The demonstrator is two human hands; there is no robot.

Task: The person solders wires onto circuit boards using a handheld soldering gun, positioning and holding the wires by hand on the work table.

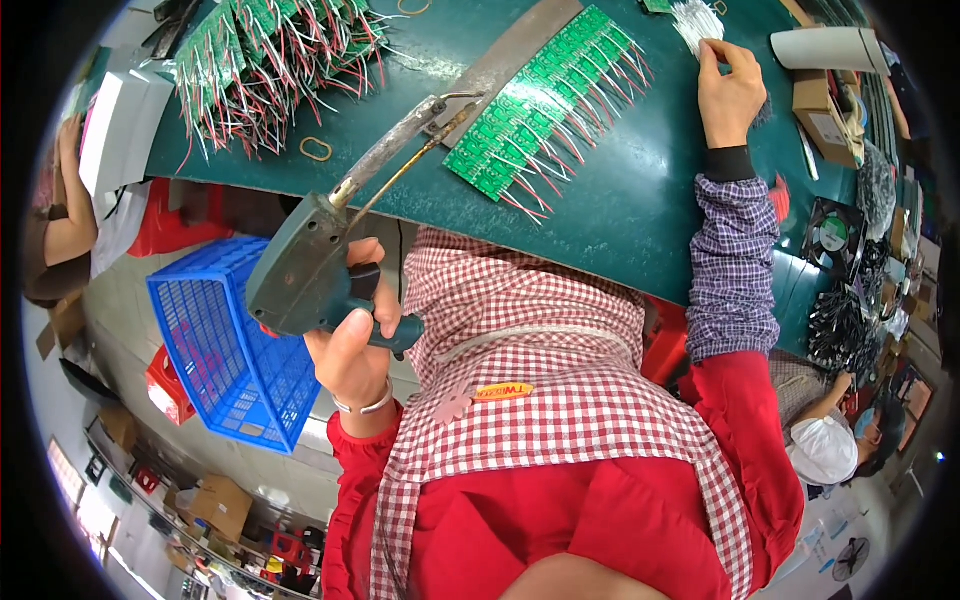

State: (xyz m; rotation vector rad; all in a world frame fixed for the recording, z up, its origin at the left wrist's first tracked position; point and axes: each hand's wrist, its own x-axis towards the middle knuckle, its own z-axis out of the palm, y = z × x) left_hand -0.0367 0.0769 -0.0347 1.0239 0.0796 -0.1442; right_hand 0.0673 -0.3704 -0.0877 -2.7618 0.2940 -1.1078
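Observation:
My left hand [352, 355] is wrapped round the handle of a dark green soldering gun [295, 265]. Its long metal barrel and thin feed tube point up and right, the tip close to the left edge of a green circuit board panel [510, 130]. Red and white wires stick out along the panel's right side, and a flat grey metal bar [515, 50] lies along its left. Over a bundle of white wires [697, 24] at the far right, the fingers of my right hand [730, 90] are pinched together; whether a wire is between them is too small to tell.
Wired circuit boards [270, 60] are heaped at the far left of the green table [400, 150], near a rubber band [316, 150]. A blue crate [225, 340] stands below the table's left edge. To the right are a cardboard box [825, 115] and a black fan [832, 235]. Other people sit at both sides.

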